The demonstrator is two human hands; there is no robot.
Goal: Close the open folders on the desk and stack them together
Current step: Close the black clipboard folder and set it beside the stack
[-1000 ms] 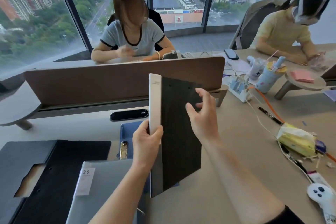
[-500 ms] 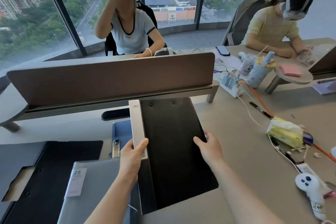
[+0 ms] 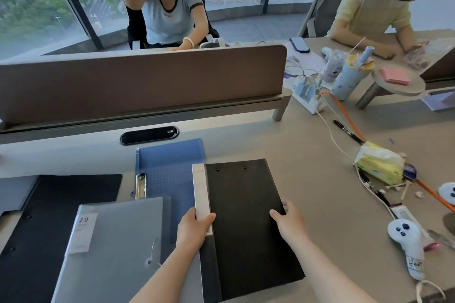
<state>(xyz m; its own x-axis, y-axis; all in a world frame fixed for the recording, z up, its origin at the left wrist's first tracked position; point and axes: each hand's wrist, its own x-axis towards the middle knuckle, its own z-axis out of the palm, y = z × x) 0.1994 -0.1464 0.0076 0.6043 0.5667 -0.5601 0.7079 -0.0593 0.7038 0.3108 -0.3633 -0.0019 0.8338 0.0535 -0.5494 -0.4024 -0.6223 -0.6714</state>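
Note:
A closed black folder (image 3: 246,216) with a white spine lies almost flat in front of me, its left side over the blue folder. My left hand (image 3: 194,229) grips the white spine near its lower end. My right hand (image 3: 288,224) rests on the folder's right edge, fingers on the cover. An open blue folder (image 3: 170,167) with a metal clip lies behind it. A closed grey folder (image 3: 115,248) labelled "20" sits to the left, over an open black folder (image 3: 56,216) at the far left.
A brown divider panel (image 3: 138,86) crosses the desk behind the folders. To the right lie a power strip (image 3: 307,96), cables, a pen (image 3: 347,133), a tissue pack (image 3: 379,165) and a white controller (image 3: 406,243). Two people sit beyond the divider.
The black folder went from standing upright in both hands to lying down on the desk. My hands came down with it and keep hold of its spine and right edge.

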